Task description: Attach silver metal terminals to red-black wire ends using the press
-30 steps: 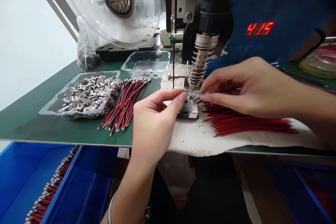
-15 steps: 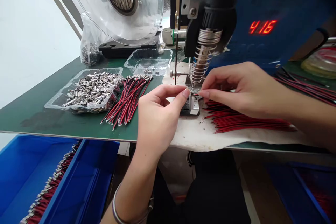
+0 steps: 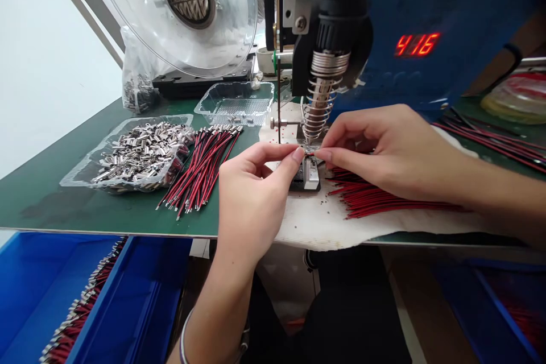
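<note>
My left hand [image 3: 256, 193] is closed in a pinch just under the soldering iron [image 3: 319, 102], at the small metal fixture [image 3: 311, 175]. Between its thumb and forefinger is a small silvery piece that looks like a metal connector, mostly covered by the fingertips. From the right, my right hand [image 3: 384, 151] pinches a red-and-black wire [image 3: 310, 154] near its end, and the wire tip meets the piece at the left fingertips. Below the right hand a bundle of red-and-black wires [image 3: 362, 202] lies on a white cloth [image 3: 324, 230].
A clear tray of metal connectors [image 3: 140, 153] stands left, beside wires with connectors attached [image 3: 200, 170]. Behind are another clear tray [image 3: 234, 105] and a transparent reel [image 3: 230, 28]. A blue machine [image 3: 401, 79] shows red digits. Blue bins [image 3: 145, 296] sit below the table edge.
The whole view has shifted slightly, so things appear a little further left. Both hands keep their pinch at the fixture, with the wire still at the left fingertips.
</note>
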Tool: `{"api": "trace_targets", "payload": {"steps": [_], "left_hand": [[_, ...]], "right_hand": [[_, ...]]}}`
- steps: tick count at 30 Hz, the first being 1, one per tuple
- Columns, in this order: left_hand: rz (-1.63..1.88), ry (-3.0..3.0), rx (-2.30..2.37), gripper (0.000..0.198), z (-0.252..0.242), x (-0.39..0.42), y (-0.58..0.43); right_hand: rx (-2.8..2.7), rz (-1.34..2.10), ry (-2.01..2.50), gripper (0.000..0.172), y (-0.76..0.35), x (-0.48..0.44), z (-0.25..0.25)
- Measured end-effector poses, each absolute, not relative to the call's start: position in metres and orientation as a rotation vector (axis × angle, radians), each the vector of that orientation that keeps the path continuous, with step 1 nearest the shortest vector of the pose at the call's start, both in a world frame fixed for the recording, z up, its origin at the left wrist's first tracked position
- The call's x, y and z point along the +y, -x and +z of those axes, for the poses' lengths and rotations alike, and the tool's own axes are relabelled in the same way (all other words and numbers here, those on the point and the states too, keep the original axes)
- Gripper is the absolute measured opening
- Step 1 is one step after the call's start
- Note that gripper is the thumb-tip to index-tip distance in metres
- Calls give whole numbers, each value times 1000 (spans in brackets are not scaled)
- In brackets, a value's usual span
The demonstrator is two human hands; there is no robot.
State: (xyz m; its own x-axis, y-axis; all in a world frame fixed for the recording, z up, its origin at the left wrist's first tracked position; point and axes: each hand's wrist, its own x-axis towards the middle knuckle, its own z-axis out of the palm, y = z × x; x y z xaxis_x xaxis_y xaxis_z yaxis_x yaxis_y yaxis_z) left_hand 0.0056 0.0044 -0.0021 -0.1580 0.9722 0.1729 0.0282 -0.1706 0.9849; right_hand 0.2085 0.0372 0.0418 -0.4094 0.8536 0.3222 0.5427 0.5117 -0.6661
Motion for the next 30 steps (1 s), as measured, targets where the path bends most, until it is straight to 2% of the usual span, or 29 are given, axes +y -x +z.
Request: {"api": "trace_targets", "payload": {"steps": [14, 30], "left_hand": [[1463, -1301, 1283, 10, -3, 3, -5], [1471, -1265, 1275, 10, -3, 1, -6]], "right_hand": [[-2020, 726, 1178, 40, -207, 34, 38], [-1946, 782, 1232, 47, -202, 30, 38]]}}
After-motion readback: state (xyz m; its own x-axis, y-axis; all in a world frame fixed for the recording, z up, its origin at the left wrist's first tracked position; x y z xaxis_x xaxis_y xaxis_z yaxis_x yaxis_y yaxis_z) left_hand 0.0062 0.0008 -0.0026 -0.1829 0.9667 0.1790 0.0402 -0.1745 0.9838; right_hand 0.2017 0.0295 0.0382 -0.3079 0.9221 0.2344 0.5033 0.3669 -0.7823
